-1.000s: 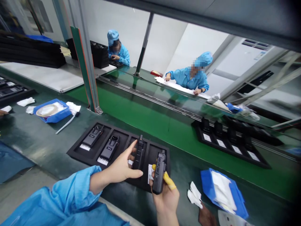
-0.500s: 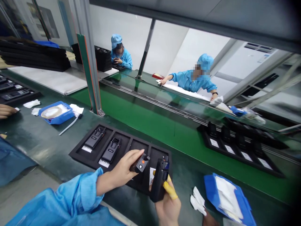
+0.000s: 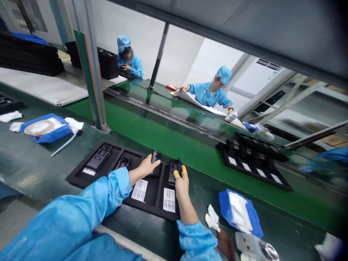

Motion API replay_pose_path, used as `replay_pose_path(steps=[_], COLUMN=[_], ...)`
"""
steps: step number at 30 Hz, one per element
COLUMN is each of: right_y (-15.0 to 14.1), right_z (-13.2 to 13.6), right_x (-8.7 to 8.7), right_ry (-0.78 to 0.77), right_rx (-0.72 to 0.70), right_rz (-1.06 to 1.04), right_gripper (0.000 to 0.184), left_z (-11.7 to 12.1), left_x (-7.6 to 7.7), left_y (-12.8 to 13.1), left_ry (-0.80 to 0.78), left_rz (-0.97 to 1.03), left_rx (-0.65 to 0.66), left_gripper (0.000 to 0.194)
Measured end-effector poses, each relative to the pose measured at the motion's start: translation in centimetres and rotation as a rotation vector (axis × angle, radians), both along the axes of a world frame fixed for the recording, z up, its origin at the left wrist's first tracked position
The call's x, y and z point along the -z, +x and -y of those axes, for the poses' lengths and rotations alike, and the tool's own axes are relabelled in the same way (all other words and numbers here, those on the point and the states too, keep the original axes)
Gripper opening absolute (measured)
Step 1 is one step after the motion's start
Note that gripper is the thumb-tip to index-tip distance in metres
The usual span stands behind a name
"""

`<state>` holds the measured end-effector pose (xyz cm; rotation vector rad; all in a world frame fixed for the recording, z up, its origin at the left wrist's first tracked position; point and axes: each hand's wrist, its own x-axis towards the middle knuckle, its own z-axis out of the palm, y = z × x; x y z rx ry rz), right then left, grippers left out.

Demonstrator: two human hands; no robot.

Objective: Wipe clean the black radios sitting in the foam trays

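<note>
Just right of my right hand (image 3: pixel 182 181), the black tray (image 3: pixel 157 194) ends at open bench (image 3: pixel 199 188). That hand clasps a handheld radio (image 3: pixel 173 174); my left hand (image 3: pixel 145 166) pinches a second radio (image 3: pixel 156 156) beside it, both over compartments.

Words to read: none | two white stickers (image 3: pixel 139 190) in the black tray (image 3: pixel 153 207): rows of tiny print, too small | leftmost radio (image 3: pixel 99 158): little pale word, too blurry

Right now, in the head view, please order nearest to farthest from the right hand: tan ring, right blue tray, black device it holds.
1. Black device, in the right hand
2. Right blue tray, to its right
3. Tan ring, far left
</note>
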<state>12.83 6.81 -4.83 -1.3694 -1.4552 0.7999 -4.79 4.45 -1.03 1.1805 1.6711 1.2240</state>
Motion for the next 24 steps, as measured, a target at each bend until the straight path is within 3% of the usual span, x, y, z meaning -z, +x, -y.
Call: replay_pose_path(steps=[4,8,13,15,18,21,24], right_y=[-0.5,-0.6,-4.5,-7.3,-11.4,-14.4,-15.8], right_z=[0.4,1.7,5.9,8.2,11.0,12.1,12.0], right_x=[0.7,-0.7,-2.2,-2.6,-3.1,-3.3,-3.0], right_ry=[-0.053,0.018,0.125,0.161,0.199,0.142,0.085], right_rx=[0.064,0.044,-0.175,-0.296,-0.386,-0.451,-0.499], right_rz=[0.161,0.275,0.34,0.407,0.696,0.901,0.963], right_gripper=[0.063,0.064,0.049,0.039,0.036,0.045,0.053], left_z=[1.2,4.9,10.3,12.1,13.8,14.5,14.3], left_x=[-0.2,-1.9,-3.1,-2.6,-1.1,0.5,1.4], left_y=[-1.0,-3.9,-10.6,-12.9,-14.9,-15.6,-16.0], left_ry=[0.034,0.1,0.1,0.03,-0.087,-0.161,-0.207], left_rz=[-0.057,-0.155,-0.416,-0.559,-0.743,-0.881,-0.977], left_rx=[0.009,-0.017,-0.158,-0.241,-0.303,-0.3,-0.312], left_gripper=[0.04,0.045,0.05,0.054,0.063,0.073,0.076])
